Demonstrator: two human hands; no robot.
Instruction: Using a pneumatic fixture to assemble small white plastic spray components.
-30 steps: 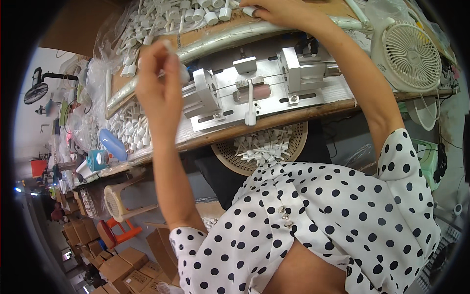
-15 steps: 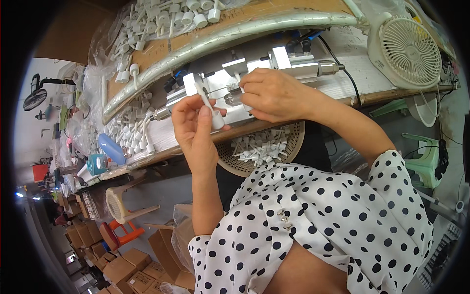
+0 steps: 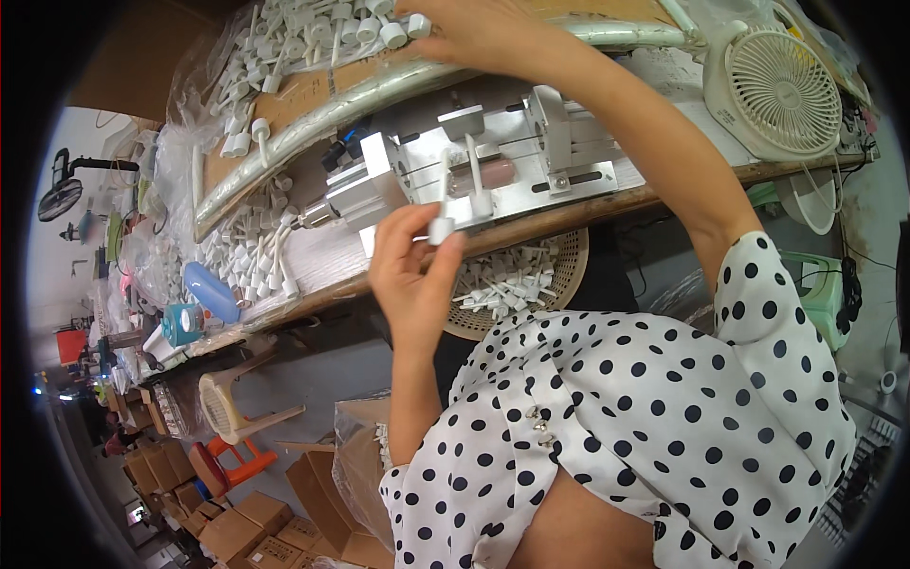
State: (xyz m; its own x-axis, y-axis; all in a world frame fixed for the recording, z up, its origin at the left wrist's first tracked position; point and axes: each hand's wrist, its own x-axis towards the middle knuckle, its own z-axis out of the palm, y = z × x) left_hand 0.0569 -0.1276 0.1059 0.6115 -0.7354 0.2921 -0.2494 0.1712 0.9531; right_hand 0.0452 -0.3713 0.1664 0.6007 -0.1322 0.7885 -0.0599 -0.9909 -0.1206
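Cluttered workbench (image 3: 320,256); left hand (image 3: 409,280) pinches white stemmed piece (image 3: 444,192) by its cap (image 3: 440,230), near metal fixture (image 3: 381,171). Right hand (image 3: 474,36) at far pile (image 3: 308,36), finger grip unclear. Probably light, stiff, smooth; cap's best hold.

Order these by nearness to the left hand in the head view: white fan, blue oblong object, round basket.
1. Round basket, just right of the left hand.
2. Blue oblong object, off to the left.
3. White fan, at far right.
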